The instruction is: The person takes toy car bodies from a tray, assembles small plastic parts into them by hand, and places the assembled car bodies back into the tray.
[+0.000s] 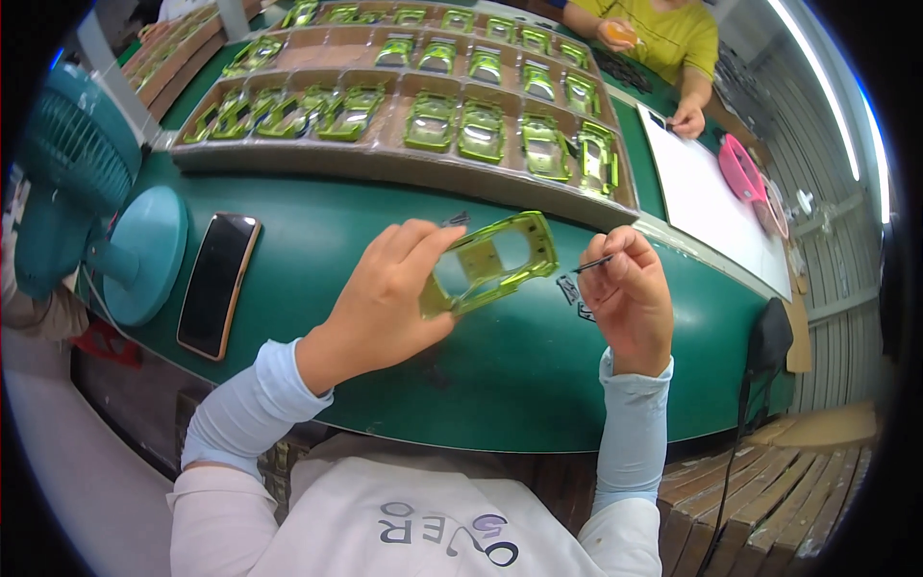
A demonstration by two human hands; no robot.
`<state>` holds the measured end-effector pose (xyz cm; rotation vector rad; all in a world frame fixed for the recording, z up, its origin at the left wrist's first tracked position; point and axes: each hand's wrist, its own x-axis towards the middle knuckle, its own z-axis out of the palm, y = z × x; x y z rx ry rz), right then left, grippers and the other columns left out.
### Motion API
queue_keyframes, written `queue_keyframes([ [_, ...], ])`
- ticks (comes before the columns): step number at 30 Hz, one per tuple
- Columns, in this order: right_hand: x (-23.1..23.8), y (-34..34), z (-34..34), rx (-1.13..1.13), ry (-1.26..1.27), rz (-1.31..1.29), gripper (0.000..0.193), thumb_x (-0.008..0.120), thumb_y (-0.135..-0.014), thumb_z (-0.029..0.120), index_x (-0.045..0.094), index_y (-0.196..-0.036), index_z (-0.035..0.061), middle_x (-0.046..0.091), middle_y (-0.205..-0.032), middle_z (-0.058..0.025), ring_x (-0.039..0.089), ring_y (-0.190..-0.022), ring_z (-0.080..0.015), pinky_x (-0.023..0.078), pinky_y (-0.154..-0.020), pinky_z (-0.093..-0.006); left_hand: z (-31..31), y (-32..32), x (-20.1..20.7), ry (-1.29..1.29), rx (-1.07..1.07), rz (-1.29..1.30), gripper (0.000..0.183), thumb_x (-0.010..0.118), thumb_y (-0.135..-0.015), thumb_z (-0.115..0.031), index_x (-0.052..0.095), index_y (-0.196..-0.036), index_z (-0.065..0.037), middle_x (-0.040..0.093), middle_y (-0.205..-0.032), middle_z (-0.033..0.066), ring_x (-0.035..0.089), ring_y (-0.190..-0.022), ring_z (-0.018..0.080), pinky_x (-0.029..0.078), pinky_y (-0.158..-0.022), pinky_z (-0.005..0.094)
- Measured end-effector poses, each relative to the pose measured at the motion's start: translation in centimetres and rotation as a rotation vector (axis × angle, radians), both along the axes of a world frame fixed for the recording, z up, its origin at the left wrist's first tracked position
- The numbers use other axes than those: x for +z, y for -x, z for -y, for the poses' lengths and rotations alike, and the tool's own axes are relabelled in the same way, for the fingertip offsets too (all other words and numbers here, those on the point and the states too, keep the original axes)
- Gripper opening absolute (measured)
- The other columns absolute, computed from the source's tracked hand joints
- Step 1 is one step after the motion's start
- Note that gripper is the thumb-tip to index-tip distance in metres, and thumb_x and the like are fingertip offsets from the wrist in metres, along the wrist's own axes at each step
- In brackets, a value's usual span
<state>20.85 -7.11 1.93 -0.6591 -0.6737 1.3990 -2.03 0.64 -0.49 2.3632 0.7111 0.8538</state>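
Observation:
My left hand [385, 288] is closed on a shiny green toy car body shell [505, 258], tilted above the green table so that its inside shows. Just right of the shell, my right hand [630, 288] pinches a thin dark part [591, 263] between thumb and fingertips. The part is small, and its exact kind cannot be made out. Its tip points at the shell's right end, with a narrow gap between them. Below it, small black frame-like pieces [567, 290] lie on the table beside my right hand. Another small dark piece [456, 220] lies behind the shell.
A divided cardboard tray [404, 171] of green car shells spans the back of the table. A teal fan [144, 255] and a phone [219, 287] are at the left. Across at the right, a person [663, 43] works near a white board [707, 207] and a pink basket [738, 171].

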Motion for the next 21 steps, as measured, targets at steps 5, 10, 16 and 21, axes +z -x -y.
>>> queue_keyframes([
  [5,-0.1,3.3,0.1,-0.098,0.003,0.459,0.013,0.06,-0.072,-0.003,0.056,-0.085,-0.0032,0.058,-0.074,-0.0071,0.056,-0.061,-0.0119,0.046,-0.055,-0.0226,-0.3,0.3,0.0,-0.295,0.087,0.004,0.059,0.064,-0.054,-0.001,0.048,-0.111,-0.003,0.048,-0.105,0.0114,0.046,-0.094,0.0283,0.038,-0.083,0.0376],
  [10,-0.4,5.2,0.4,-0.184,0.014,0.938,0.015,0.059,-0.072,-0.003,0.059,-0.087,-0.0047,0.06,-0.076,-0.0065,0.058,-0.066,-0.0104,0.046,-0.059,-0.0204,-0.2,0.1,-1.0,-0.47,0.075,-0.015,0.057,0.06,-0.056,0.0,0.049,-0.112,-0.004,0.049,-0.104,0.0089,0.045,-0.092,0.026,0.038,-0.079,0.0364],
  [16,-0.9,5.8,0.4,-0.111,0.093,1.116,0.015,0.059,-0.073,-0.002,0.06,-0.087,-0.004,0.062,-0.074,-0.007,0.057,-0.063,-0.0088,0.045,-0.057,-0.0207,0.4,-0.4,-1.4,-0.529,0.034,-0.021,0.051,0.058,-0.06,0.0,0.052,-0.11,-0.004,0.05,-0.101,0.0072,0.046,-0.09,0.0233,0.038,-0.076,0.0336],
  [21,-1.0,5.5,0.2,0.006,0.135,1.056,0.014,0.057,-0.076,0.0,0.06,-0.089,-0.0045,0.063,-0.074,-0.0069,0.057,-0.065,-0.0088,0.044,-0.057,-0.021,0.5,-0.7,-1.8,-0.525,0.007,-0.005,0.047,0.059,-0.063,-0.001,0.053,-0.109,-0.004,0.051,-0.099,0.007,0.047,-0.089,0.0226,0.038,-0.075,0.0329],
])
